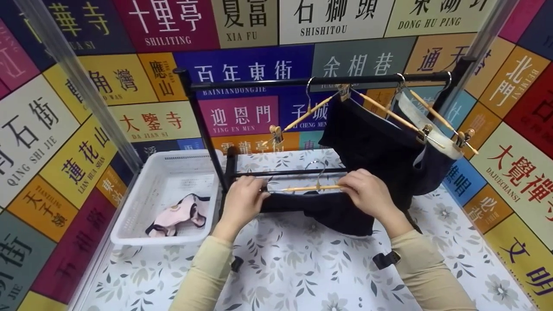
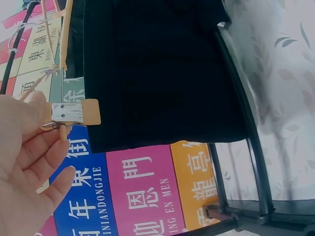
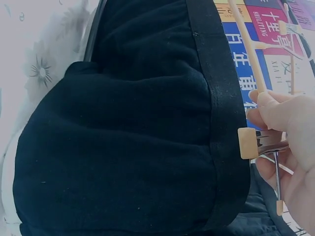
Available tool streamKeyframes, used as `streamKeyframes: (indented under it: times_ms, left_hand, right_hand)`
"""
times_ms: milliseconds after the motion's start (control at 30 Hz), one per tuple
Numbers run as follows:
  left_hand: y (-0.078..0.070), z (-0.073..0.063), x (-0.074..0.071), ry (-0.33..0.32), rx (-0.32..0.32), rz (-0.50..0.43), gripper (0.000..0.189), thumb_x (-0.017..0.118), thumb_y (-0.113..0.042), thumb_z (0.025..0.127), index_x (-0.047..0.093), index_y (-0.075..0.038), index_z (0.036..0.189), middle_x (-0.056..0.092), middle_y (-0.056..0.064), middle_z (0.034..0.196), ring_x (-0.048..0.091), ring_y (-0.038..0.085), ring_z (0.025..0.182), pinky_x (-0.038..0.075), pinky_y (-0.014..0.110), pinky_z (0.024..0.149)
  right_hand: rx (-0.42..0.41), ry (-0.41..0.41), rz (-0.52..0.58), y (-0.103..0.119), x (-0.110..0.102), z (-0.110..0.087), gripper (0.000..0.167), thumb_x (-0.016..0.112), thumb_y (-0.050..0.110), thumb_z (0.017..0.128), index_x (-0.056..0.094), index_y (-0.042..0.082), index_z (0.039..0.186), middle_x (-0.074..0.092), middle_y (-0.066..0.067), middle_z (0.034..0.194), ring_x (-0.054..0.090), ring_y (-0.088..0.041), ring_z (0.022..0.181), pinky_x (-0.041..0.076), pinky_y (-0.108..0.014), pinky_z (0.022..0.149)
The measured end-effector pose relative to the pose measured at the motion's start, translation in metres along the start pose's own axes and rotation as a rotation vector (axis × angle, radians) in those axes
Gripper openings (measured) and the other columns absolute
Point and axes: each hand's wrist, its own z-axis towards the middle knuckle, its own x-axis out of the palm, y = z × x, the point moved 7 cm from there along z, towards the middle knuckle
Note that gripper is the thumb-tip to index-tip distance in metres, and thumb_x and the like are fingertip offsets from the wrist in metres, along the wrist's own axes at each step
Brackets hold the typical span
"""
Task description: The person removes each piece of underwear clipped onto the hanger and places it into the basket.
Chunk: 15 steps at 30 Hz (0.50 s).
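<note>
- Head view: our left grip [image 1: 244,201] pinches one end of the slim wood-and-metal clip hanger [image 1: 298,188], and our right grip [image 1: 367,192] pinches its other end.
- The black fabric garment [image 1: 341,216] hangs from that hanger between our hands, low in front of the black metal clothes rack [image 1: 259,83] and above the white leaf-print counter [image 1: 281,276].
- Two other clip hangers bearing dark garments hang on the rack's upper rail, toward its right end. To the left, a pink cloth with black trim [image 1: 175,218] lies in the white plastic basket [image 1: 168,240].
- Left wrist view: our thumb and fingers are curled at the wooden-padded metal clip [image 2: 69,112], whose pad overlaps the garment's top edge near its corner. We cannot tell how firmly it bites.
- We judge the step to be securing the waistband: we should seat the whole edge inside the pads before easing the pressure.
- Right wrist view: our fingers hold the wooden bar and the second clip [image 3: 247,143], its pad at the edge of the wide black waistband [image 3: 221,113].
- We would do well to match both clips' depth and draw the waistband straight, so the garment hangs level.
</note>
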Motion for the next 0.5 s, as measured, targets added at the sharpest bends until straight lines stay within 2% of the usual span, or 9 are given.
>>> streamKeyframes:
  times_ms: [233,500]
  left_hand:
    - [0.006,-0.010,0.009,0.052,-0.045,0.003,0.021,0.079,-0.018,0.082,0.066,-0.009,0.095,0.068,0.005,0.093,0.061,0.028,0.089,0.048,0.044,0.079]
    - [0.009,-0.019,0.016,0.058,-0.052,-0.003,0.022,0.080,-0.019,0.081,0.067,-0.009,0.096,0.068,0.005,0.091,0.062,0.028,0.087,0.048,0.043,0.079]
  right_hand:
    - [0.032,0.021,0.001,-0.001,0.015,-0.006,0.018,0.080,0.004,0.080,0.074,0.015,0.092,0.068,0.004,0.090,0.059,-0.020,0.083,0.050,-0.036,0.071]
    - [0.036,0.020,0.019,-0.002,0.028,-0.013,0.018,0.079,0.002,0.080,0.074,0.014,0.092,0.069,0.002,0.091,0.061,-0.022,0.085,0.050,-0.043,0.079]
